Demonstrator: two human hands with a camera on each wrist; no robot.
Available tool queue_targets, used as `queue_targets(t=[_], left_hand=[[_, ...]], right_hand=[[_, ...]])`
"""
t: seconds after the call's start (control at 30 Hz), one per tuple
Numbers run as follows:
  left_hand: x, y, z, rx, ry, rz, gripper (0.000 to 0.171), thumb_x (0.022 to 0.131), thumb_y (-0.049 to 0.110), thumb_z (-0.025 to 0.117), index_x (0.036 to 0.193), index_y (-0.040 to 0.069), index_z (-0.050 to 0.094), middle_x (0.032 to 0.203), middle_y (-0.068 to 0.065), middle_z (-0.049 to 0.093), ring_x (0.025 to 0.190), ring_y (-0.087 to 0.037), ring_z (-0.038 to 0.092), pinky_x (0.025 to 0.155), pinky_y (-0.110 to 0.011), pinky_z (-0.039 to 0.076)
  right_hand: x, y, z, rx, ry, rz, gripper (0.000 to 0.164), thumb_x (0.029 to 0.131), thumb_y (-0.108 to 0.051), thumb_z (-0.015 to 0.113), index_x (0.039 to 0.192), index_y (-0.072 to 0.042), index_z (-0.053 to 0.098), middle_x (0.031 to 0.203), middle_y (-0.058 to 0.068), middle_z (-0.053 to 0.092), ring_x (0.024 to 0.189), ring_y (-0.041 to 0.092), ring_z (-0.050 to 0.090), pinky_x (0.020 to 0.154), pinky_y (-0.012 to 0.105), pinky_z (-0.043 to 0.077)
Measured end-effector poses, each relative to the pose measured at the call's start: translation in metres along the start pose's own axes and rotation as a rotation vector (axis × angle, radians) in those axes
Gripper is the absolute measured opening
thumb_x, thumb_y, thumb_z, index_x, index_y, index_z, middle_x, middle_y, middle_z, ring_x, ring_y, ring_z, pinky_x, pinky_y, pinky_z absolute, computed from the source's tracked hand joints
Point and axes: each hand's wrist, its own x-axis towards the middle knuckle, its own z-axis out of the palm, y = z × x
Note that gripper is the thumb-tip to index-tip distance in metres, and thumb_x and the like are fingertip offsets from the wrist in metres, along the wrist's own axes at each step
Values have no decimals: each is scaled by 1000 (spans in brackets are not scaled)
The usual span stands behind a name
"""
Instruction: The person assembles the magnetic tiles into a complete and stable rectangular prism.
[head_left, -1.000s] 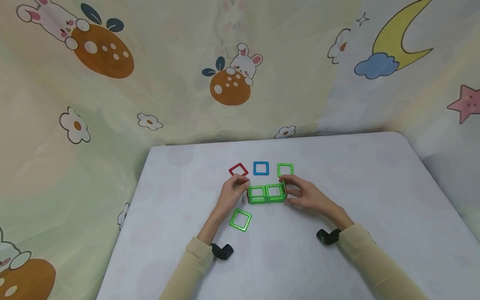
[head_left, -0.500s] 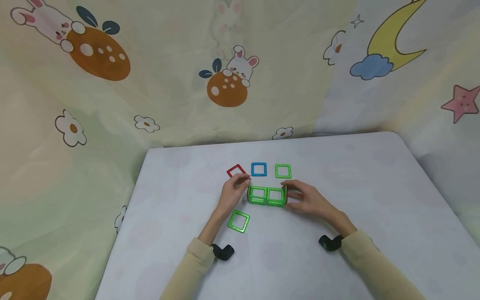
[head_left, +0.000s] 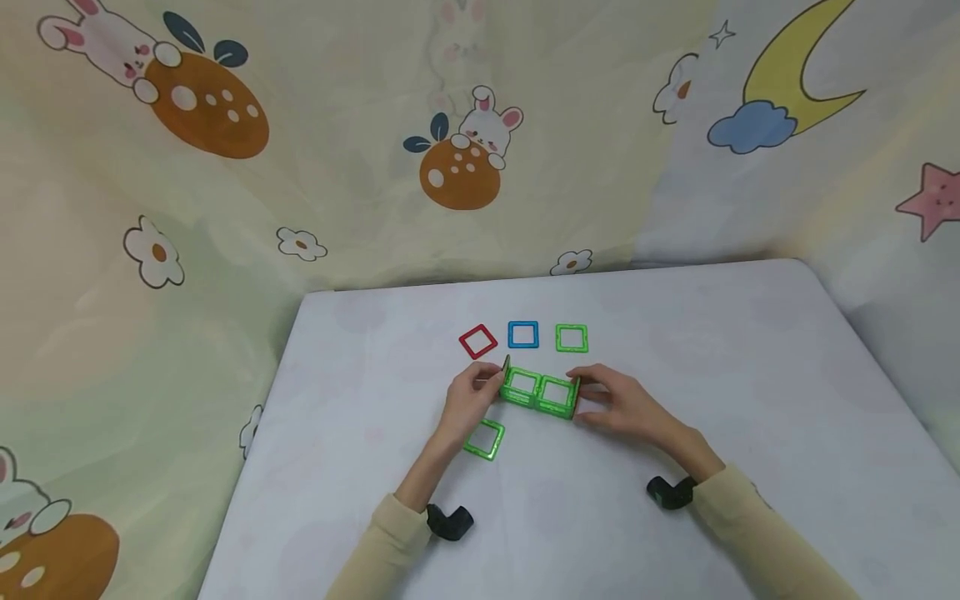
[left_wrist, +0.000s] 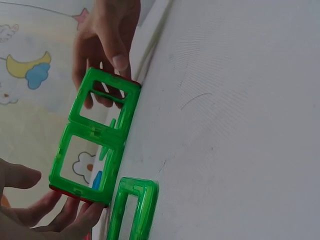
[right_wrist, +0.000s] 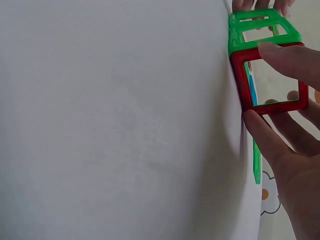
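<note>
At far left, the left hand (head_left: 468, 404) comes in with its forearm slanting away from the body and grasps the left end of the green box (head_left: 538, 390) with curved fingers, probably to steady it. Just beside that wrist, partly hidden by it, the near green tile (head_left: 498, 443) lies on the table (head_left: 600, 542). Beyond, the red tile (head_left: 486, 350) lies turned cornerwise, then the blue tile (head_left: 523, 346); both seem set out within easy reach. The box, 2 squares wide, is between the hands, its right end angled nearer the body; whether its base touches the table is unclear. Farther right, the far green tile (head_left: 572, 350) ends the row of 3. At far right, the right hand (head_left: 626, 408) grasps the box's red end panel (right_wrist: 242, 82), digits spread to its upper and lower edges, likely bracing the joined squares from both ends.
</note>
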Motion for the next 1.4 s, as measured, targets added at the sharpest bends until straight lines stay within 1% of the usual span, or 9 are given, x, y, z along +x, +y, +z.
queue_targets(t=[0.17,0.3,0.47,0.6,0.83,1.0,1.17,1.27,1.4], left_hand=[[4,1,2,12,-19,16,35,105,28,59,131,5,65,123,-9,68,113,-24,64,95,-37,57],[10,3,2,-1,-6,2,33,105,25,58,131,7,65,126,-9,67,115,-23,62,98,-36,55],[17,5,0,-68,43,-43,31,104,25,60,127,6,67,127,-9,67,115,-23,61,100,-37,54],[23,5,1,-88,85,-75,29,102,28,64,122,8,70,122,-8,68,110,-21,61,97,-34,54],[29,4,3,-121,146,-115,24,99,27,70,112,8,76,117,-6,71,107,-19,62,95,-33,55],[32,4,4,-136,163,-130,23,97,27,72,109,9,79,115,-6,72,108,-19,61,93,-33,54],[34,3,6,-132,161,-125,23,95,29,74,108,10,80,113,-4,73,108,-19,60,94,-33,52],[35,3,6,-136,155,-125,22,95,29,75,107,11,80,112,-4,73,108,-19,60,95,-33,53],[37,2,5,-141,151,-124,21,94,28,76,106,11,80,110,-4,74,108,-18,61,94,-32,53]], right_hand=[[-6,0,-1,21,-19,-26,64,79,1,86,136,1,57,132,15,63,122,33,62,98,38,56],[-8,0,0,96,-64,-20,62,81,-5,86,136,0,58,133,16,62,120,33,64,96,37,57],[-9,-1,7,183,-132,36,61,85,-13,84,139,-2,56,134,18,60,118,34,65,94,33,57],[-7,-5,15,196,-167,50,62,86,-17,84,139,-2,56,134,18,60,116,32,66,93,31,58],[-1,-14,28,277,-243,34,61,86,-15,84,139,-2,56,133,17,61,116,32,65,93,34,58],[1,-18,36,286,-273,51,60,88,-14,82,140,-3,56,129,16,62,115,32,65,93,31,58],[2,-22,40,301,-279,58,58,89,-12,80,140,-3,56,131,17,62,116,33,66,92,28,58],[3,-23,41,298,-267,41,53,90,-6,77,139,-2,56,134,17,61,118,34,65,91,28,58],[2,-21,35,219,-213,0,45,92,3,69,136,-2,60,132,16,64,116,30,65,92,29,58]])
